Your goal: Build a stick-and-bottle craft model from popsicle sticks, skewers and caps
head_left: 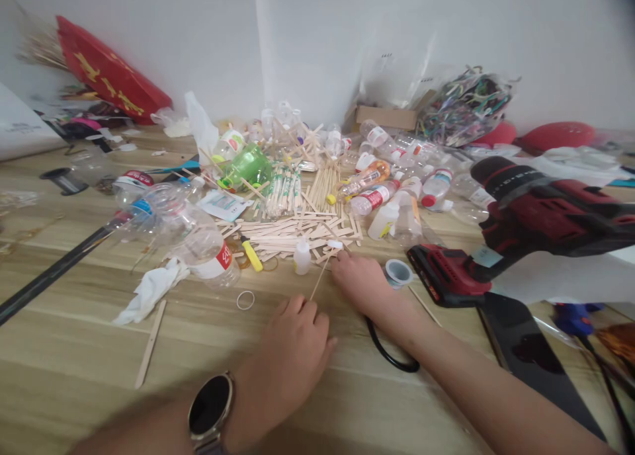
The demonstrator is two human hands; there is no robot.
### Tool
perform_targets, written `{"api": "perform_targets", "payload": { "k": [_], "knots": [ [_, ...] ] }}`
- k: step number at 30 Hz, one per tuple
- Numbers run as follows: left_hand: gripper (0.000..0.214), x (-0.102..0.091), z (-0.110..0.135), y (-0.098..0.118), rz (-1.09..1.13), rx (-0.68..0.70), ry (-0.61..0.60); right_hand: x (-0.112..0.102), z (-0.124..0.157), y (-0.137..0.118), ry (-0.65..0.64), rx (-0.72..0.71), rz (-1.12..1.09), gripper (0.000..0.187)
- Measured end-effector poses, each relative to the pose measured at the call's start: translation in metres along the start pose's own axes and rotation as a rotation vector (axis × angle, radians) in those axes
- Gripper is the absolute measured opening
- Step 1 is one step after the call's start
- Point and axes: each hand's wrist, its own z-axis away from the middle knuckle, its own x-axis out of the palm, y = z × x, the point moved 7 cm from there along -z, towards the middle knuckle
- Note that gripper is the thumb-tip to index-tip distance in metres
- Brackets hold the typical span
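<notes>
My left hand, with a dark-faced watch on its wrist, rests low over the table with its fingers curled at the lower end of a thin wooden stick. The stick slants up toward my right hand, whose fingers are closed near its upper end. A small white piece shows just beyond my right fingertips; what these fingers grip is mostly hidden. A small white squeeze bottle stands just left of the stick. Behind it lies a heap of flat craft sticks.
Plastic bottles crowd the left and back. A red cordless drill sits at the right above a dark phone-like slab. A small grey cup and a black loop lie beside my right arm. A yellow-handled tool lies left.
</notes>
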Motion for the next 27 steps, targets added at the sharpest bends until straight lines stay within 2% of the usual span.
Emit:
{"api": "perform_targets", "payload": {
  "k": [7,13,16,19,21,23,25,27],
  "knots": [
    [0.022,-0.001,0.001,-0.001,0.009,0.029,0.049,0.005,0.003,0.010,0.046,-0.002,0.010,0.025],
    [0.022,-0.003,0.001,-0.001,0.001,0.053,0.123,-0.011,0.032,0.030,0.138,-0.011,-0.132,0.016],
    [0.022,-0.013,-0.003,0.002,0.129,0.080,0.240,-0.015,0.051,0.038,0.197,-0.046,-0.342,0.014],
    [0.035,-0.027,-0.009,0.003,0.424,0.081,0.379,-0.015,0.067,0.041,0.264,-0.052,-0.653,0.014],
    [0.041,-0.028,-0.018,0.003,0.626,0.051,0.342,-0.014,0.074,0.037,0.275,-0.050,-0.737,0.014],
    [0.034,-0.024,-0.027,0.002,0.752,0.014,0.271,-0.014,0.078,0.032,0.277,-0.053,-0.752,0.014],
    [0.020,-0.023,-0.032,0.001,0.781,-0.010,0.231,-0.016,0.081,0.030,0.300,-0.061,-0.766,0.014],
    [0.019,-0.021,-0.033,-0.003,0.776,-0.041,0.205,-0.019,0.084,0.034,0.363,-0.070,-0.779,0.014]
  ]
}}
